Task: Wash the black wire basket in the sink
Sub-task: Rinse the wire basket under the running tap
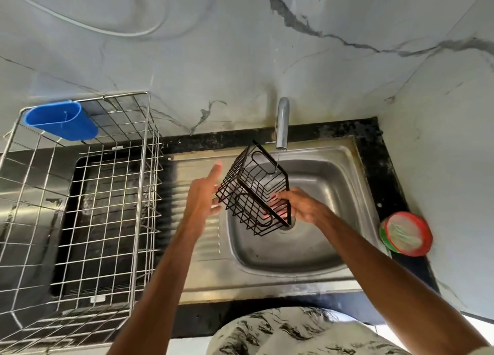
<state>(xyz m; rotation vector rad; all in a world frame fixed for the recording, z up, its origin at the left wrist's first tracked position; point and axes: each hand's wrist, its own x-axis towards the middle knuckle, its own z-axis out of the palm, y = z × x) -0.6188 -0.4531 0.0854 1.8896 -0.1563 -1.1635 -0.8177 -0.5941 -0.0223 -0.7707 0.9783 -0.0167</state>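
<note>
The black wire basket (254,191) hangs tilted in the air over the steel sink (315,247), just under the tap (282,124). A thin stream of water falls from the tap onto the basket's upper end. My right hand (299,205) grips the basket's lower right rim, with fingers through the wires. My left hand (204,194) is flat and spread beside the basket's left side, fingertips close to the wires; I cannot tell whether they touch.
A large steel wire dish rack (88,194) with a blue plastic cup holder (60,123) stands on the counter at left. A round red-and-green tub (406,233) sits on the black counter edge right of the sink. The ribbed drainboard (192,172) lies between rack and basin.
</note>
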